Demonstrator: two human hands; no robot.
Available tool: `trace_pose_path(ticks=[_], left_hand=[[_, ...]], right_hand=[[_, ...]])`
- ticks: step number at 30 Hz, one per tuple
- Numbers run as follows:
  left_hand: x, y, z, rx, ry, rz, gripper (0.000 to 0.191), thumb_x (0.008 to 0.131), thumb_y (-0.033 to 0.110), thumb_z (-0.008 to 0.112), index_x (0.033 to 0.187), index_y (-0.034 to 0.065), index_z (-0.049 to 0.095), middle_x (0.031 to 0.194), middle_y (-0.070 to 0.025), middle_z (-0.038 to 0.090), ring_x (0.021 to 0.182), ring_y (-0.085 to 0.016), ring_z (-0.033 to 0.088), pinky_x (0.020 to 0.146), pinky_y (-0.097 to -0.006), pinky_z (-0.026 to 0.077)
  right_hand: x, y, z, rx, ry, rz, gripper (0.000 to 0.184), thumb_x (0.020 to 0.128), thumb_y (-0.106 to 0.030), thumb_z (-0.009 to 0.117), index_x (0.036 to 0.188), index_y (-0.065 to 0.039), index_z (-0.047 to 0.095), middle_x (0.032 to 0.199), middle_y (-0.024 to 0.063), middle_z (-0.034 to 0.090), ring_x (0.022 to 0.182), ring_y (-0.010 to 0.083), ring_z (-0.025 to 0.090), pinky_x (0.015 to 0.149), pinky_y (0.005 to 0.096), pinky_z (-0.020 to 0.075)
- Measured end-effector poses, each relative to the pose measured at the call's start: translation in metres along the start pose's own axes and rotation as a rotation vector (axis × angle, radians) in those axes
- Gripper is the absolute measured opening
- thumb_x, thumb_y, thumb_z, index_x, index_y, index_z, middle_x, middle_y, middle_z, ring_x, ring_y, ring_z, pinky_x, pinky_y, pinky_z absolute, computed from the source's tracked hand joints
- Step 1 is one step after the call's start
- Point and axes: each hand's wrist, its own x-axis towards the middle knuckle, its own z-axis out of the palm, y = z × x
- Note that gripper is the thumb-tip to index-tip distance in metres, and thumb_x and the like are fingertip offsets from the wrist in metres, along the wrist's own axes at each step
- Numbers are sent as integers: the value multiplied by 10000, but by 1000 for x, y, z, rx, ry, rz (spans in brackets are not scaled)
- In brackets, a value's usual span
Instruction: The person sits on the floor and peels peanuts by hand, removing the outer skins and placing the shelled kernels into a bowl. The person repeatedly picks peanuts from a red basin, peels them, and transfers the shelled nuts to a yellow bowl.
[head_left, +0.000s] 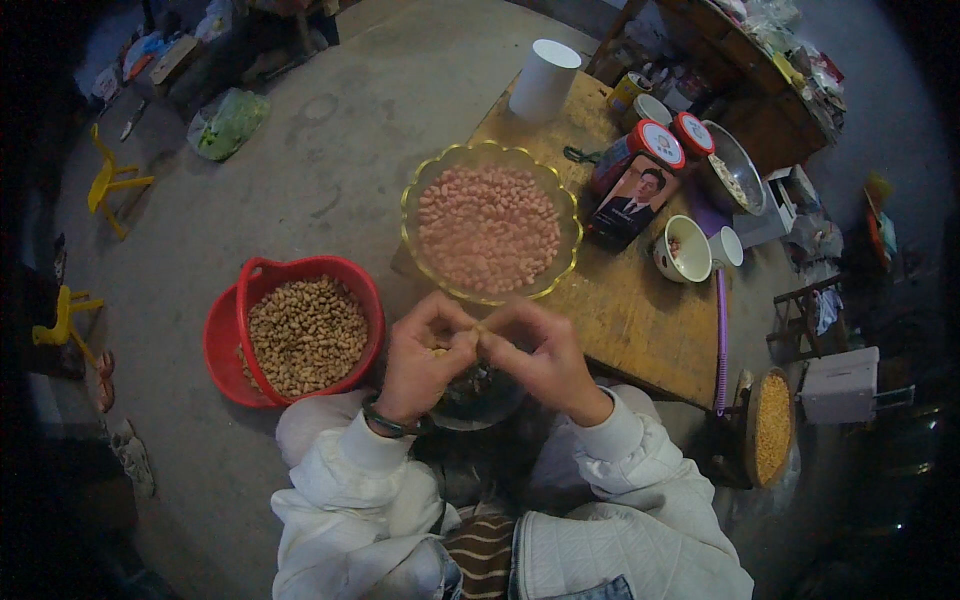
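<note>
My left hand (424, 361) and my right hand (546, 358) meet fingertip to fingertip, pinching what looks like a small peanut pod (478, 330) between them; the fingers largely hide it. A yellowish bit, perhaps another pod, shows inside the curl of my left hand. Below both hands sits a round container (480, 421) with dark, unclear contents. Just beyond them, a scalloped bowl with a gold rim (491, 301) holds pink shelled peanuts (489, 229). To the left, a red plastic basket (225, 360) is heaped with unshelled peanuts (307, 337).
The wooden table (637, 337) carries a white cylinder (546, 81), red-lidded jars (660, 144), a printed box (634, 201), a small bowl (684, 251) and a white cup (726, 247). A basket of yellow kernels (772, 431) stands right. Yellow stools (112, 184) are at left.
</note>
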Motion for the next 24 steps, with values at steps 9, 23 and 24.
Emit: trace_pose_path(ticks=[9, 23, 24], left_hand=[[4, -8, 11, -179, 52, -19, 121, 888, 38, 591, 947, 53, 487, 875, -30, 547, 665, -85, 557, 564, -211, 468], [8, -22, 20, -188, 87, 73, 124, 901, 47, 576, 946, 55, 461, 809, -21, 539, 629, -90, 553, 564, -223, 492], [8, -21, 21, -186, 88, 80, 114, 905, 45, 569, 947, 56, 463, 803, -20, 543, 629, -89, 553, 564, -220, 488]], right_hand=[[0, 4, 13, 445, 105, 156, 100, 900, -90, 619, 949, -9, 585, 773, 40, 621, 663, 98, 575, 599, 233, 463], [-2, 11, 23, 770, 234, 235, 69, 918, -109, 559, 944, -44, 562, 765, 17, 569, 652, 81, 519, 569, 222, 420], [-1, 10, 22, 784, 232, 254, 72, 920, -113, 557, 949, -47, 561, 770, 18, 572, 649, 84, 517, 572, 223, 421]])
